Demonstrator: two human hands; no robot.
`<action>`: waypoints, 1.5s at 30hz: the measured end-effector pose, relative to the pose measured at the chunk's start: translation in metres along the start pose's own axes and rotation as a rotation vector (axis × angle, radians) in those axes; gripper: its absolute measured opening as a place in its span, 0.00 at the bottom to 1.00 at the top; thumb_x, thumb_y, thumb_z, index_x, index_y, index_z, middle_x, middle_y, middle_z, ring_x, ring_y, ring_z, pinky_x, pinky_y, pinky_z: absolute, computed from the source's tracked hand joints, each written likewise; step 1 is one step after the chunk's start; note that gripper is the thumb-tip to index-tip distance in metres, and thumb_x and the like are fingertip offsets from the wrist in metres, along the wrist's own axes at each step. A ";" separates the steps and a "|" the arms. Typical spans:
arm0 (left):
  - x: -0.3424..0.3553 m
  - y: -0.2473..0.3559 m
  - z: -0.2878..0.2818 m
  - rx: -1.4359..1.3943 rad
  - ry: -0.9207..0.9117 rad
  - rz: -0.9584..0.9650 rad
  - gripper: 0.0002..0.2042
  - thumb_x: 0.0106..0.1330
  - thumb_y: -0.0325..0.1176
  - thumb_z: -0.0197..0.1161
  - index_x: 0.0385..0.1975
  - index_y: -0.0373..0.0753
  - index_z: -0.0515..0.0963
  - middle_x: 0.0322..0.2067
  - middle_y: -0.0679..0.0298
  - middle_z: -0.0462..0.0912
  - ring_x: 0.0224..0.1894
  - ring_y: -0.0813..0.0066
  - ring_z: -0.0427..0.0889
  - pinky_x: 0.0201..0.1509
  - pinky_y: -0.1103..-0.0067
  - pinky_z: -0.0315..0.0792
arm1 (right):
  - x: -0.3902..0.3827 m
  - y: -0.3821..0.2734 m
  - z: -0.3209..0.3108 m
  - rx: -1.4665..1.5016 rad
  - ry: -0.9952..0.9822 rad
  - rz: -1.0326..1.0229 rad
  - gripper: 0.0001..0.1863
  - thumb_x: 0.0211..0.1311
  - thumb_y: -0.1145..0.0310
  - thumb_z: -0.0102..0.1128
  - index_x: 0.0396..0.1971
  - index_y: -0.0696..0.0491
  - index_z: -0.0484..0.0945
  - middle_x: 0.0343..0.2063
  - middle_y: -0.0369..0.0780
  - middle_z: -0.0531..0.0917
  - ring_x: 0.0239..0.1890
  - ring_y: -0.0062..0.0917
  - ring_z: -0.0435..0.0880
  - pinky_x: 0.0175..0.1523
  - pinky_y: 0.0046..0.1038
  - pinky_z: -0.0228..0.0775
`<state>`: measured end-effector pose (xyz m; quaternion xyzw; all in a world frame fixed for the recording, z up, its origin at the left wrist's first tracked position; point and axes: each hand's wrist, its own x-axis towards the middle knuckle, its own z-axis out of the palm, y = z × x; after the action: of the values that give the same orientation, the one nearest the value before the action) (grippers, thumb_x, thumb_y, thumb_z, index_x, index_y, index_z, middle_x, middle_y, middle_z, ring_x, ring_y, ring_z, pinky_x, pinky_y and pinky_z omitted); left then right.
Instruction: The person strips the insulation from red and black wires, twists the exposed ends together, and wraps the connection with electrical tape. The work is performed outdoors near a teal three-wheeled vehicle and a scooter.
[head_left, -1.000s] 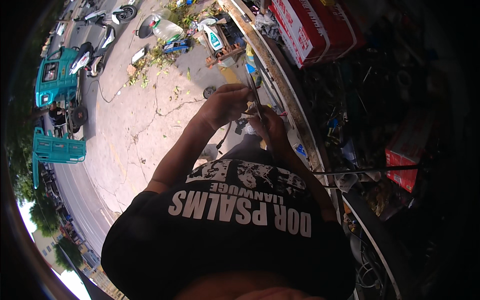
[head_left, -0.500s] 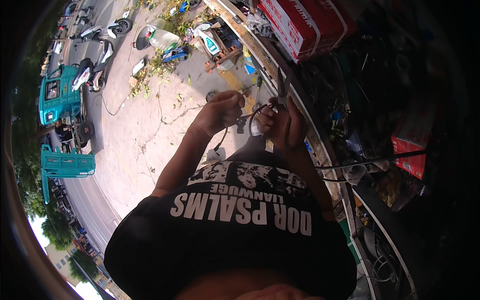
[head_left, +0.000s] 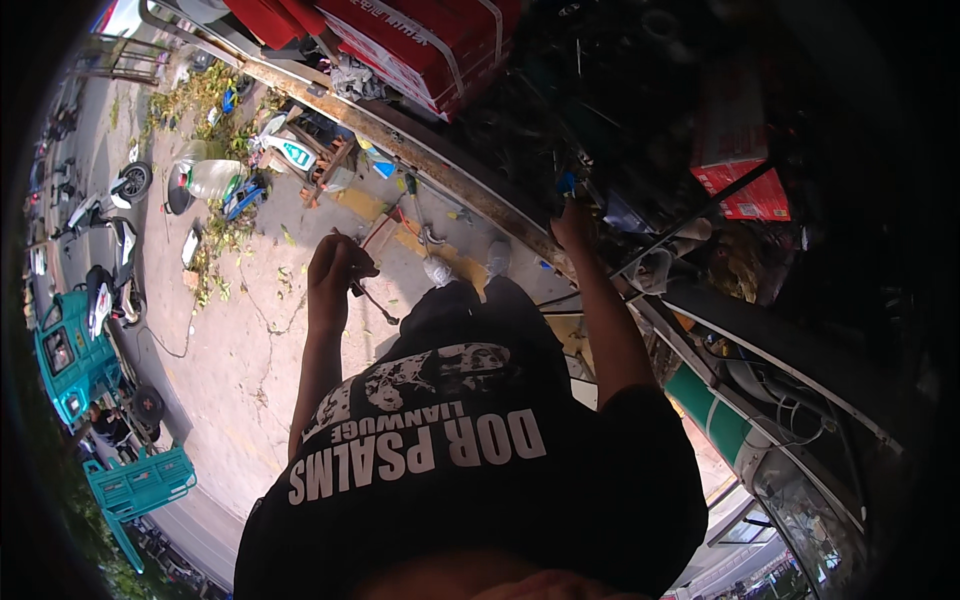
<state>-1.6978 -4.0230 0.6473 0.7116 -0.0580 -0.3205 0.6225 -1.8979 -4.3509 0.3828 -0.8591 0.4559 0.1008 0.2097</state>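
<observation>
Over the pavement (head_left: 235, 370), on the person's left, the left hand (head_left: 338, 268) is clenched around a dark cable (head_left: 376, 303), whose lower length hangs out below the fist and ends in a small dark knob, apart from the ground as far as can be judged. Across the rusty rail (head_left: 430, 165), the right hand (head_left: 573, 230) reaches into shaded clutter, its fingers near a small blue thing (head_left: 566, 183); whether they grip anything cannot be told.

Bold white lettering in two rows, one large and one smaller, runs upside down across the black shirt (head_left: 450, 500), with a band of black-and-white pictures beside it. A big red box (head_left: 425, 50) beyond the rail bears white printing on its side and a pale strap; a smaller red box (head_left: 735, 165) also carries pale print, too small to read. On the ground side of the rail, a white bottle (head_left: 293, 152) has a teal label, and a clear jug (head_left: 215, 178) lies farther left.
</observation>
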 end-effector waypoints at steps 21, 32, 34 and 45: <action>0.008 -0.034 0.026 -0.171 0.151 0.064 0.14 0.74 0.34 0.42 0.41 0.30 0.71 0.46 0.53 0.78 0.42 0.76 0.76 0.48 0.82 0.68 | -0.163 -0.274 -0.080 0.962 -0.137 -0.759 0.09 0.53 0.75 0.57 0.32 0.61 0.70 0.30 0.51 0.75 0.36 0.47 0.77 0.39 0.39 0.70; 0.019 -0.034 0.011 -0.042 0.181 0.134 0.12 0.70 0.32 0.50 0.43 0.32 0.77 0.35 0.64 0.81 0.26 0.86 0.72 0.28 0.88 0.64 | -0.137 -0.260 -0.093 0.982 -0.344 -0.730 0.07 0.54 0.78 0.56 0.34 0.59 0.72 0.25 0.45 0.77 0.30 0.37 0.80 0.35 0.32 0.70; 0.018 -0.026 0.005 0.058 0.189 0.038 0.11 0.68 0.32 0.54 0.42 0.33 0.78 0.30 0.67 0.80 0.23 0.87 0.71 0.26 0.89 0.63 | -0.134 -0.254 -0.098 0.948 -0.376 -0.778 0.10 0.58 0.77 0.52 0.40 0.58 0.72 0.25 0.47 0.78 0.30 0.39 0.80 0.36 0.34 0.70; 0.016 -0.016 0.008 -0.190 0.055 -0.144 0.06 0.62 0.24 0.58 0.35 0.32 0.79 0.21 0.71 0.76 0.15 0.91 0.62 0.18 0.89 0.53 | -0.131 -0.235 -0.125 0.892 -0.629 -0.673 0.14 0.69 0.61 0.44 0.41 0.58 0.70 0.25 0.49 0.80 0.30 0.39 0.81 0.37 0.35 0.69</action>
<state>-1.6946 -4.0343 0.6257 0.6601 0.0412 -0.3488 0.6640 -1.7799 -4.1939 0.6049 -0.7148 0.0762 0.0772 0.6908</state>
